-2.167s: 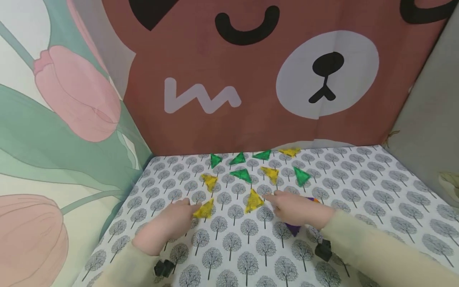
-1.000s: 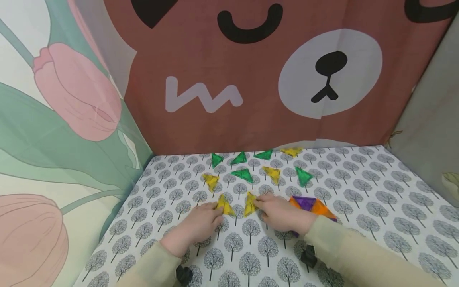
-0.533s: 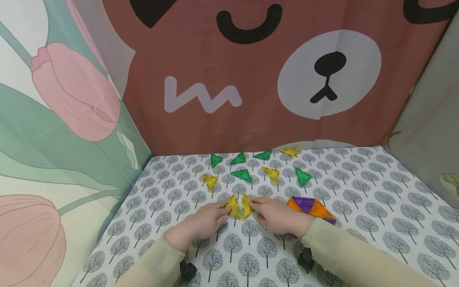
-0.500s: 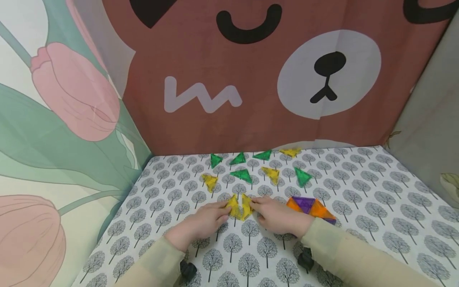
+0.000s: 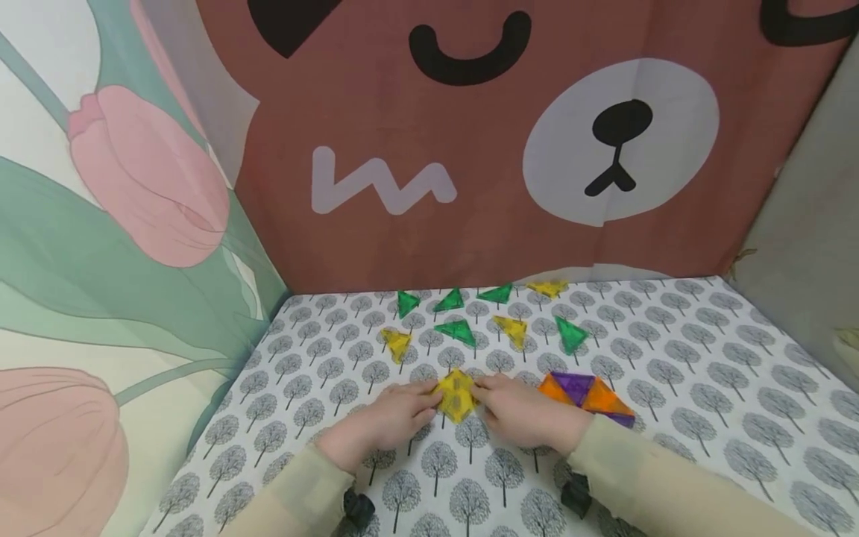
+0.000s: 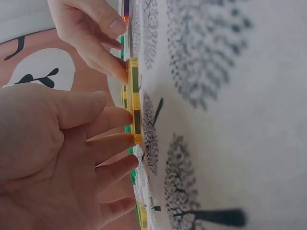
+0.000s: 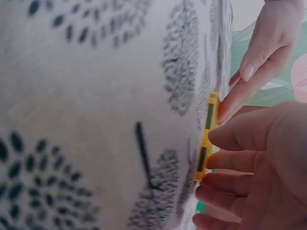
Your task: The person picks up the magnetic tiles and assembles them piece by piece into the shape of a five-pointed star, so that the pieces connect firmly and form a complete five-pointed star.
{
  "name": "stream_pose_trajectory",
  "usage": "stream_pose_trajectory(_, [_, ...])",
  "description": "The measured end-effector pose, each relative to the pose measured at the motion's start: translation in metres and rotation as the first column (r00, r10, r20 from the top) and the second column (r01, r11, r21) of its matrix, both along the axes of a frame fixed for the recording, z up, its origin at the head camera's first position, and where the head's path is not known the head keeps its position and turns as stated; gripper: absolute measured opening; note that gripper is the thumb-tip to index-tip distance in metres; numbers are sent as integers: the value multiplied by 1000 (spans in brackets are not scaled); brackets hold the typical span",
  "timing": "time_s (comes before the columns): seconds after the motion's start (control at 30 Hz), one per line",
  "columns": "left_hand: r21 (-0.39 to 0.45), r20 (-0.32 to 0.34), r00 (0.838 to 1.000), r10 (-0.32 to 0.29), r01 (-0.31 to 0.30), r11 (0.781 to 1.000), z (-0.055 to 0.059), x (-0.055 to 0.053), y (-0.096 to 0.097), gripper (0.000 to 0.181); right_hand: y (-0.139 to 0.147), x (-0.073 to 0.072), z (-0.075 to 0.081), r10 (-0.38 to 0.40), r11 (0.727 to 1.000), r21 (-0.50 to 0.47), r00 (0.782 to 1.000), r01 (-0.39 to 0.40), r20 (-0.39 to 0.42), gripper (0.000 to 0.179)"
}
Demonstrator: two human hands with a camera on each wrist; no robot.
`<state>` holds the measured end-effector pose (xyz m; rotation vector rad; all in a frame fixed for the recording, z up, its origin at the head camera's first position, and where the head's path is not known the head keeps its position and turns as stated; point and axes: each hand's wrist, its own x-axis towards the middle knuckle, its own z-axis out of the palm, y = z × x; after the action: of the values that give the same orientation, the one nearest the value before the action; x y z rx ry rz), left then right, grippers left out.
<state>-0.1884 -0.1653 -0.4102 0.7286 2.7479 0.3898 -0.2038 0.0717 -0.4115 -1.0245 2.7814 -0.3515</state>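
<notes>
Two yellow translucent triangle tiles lie flat edge to edge on the cloth, forming a diamond [image 5: 456,397] between the hands. My left hand [image 5: 392,412] touches its left side with outstretched fingertips; in the left wrist view the thumb stays off the yellow tile [image 6: 134,103]. From the other side my right hand [image 5: 520,406] rests its fingertips on the diamond. The right wrist view has the fingers loosely extended at the yellow tile [image 7: 207,139], the thumb tip close to its edge. Partly behind the right forearm lies a joined orange and purple tile shape [image 5: 597,395].
Farther back lie loose green triangles, among them one green tile [image 5: 570,335], and yellow triangles, including one yellow tile [image 5: 397,344]. Tree-printed cloth [image 5: 322,447] covers the table. A bear-print curtain [image 5: 376,246] hangs at the back, a tulip-print one [image 5: 154,313] at the left.
Both hands have come together, sliding the two yellow triangles inward until the gap between them closed. The orange and purple shape came into fuller view as the right hand moved left.
</notes>
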Motion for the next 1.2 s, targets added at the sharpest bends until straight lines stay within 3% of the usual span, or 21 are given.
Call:
stream_pose_trajectory(0.17, [-16, 25, 999, -22, 22, 1000, 6, -5, 3, 45, 3, -7, 10, 47, 999, 4, 998, -47, 45, 36])
stream_pose_trajectory(0.27, [-15, 58, 998, -35, 36, 999, 15, -14, -2, 45, 1, -19, 21, 78, 996, 31, 986, -84, 147, 28])
stream_pose_trajectory(0.4, [-39, 31, 999, 7, -5, 999, 32, -39, -15, 43, 0, -45, 42, 39, 996, 72, 963, -60, 268, 29])
stream_pose_trajectory(0.57, [-123, -7, 989, 151, -151, 981, 46, -76, -30, 50, 1, -84, 56, -44, 995, 94, 963, 19, 265, 44])
stream_pose_trajectory(0.73, [-165, 10, 988, 155, -151, 975, 44, -101, -40, 60, -3, -114, 38, -95, 990, 125, 971, 69, 218, 61])
stream_pose_trajectory(0.83, [-107, 38, 986, 163, -158, 982, 41, -110, -43, 54, -8, -127, 21, -79, 989, 138, 984, 57, 159, 70])
stream_pose_trajectory(0.97, [-2, 96, 980, 173, -174, 985, 35, -120, -45, 49, -13, -136, 5, -59, 992, 121, 991, 44, 116, 68])
stream_pose_trajectory(1.2, [45, 98, 986, 135, -140, 989, 25, -136, -47, 49, -15, -141, -3, 23, 992, 121, 999, -27, 36, 64])
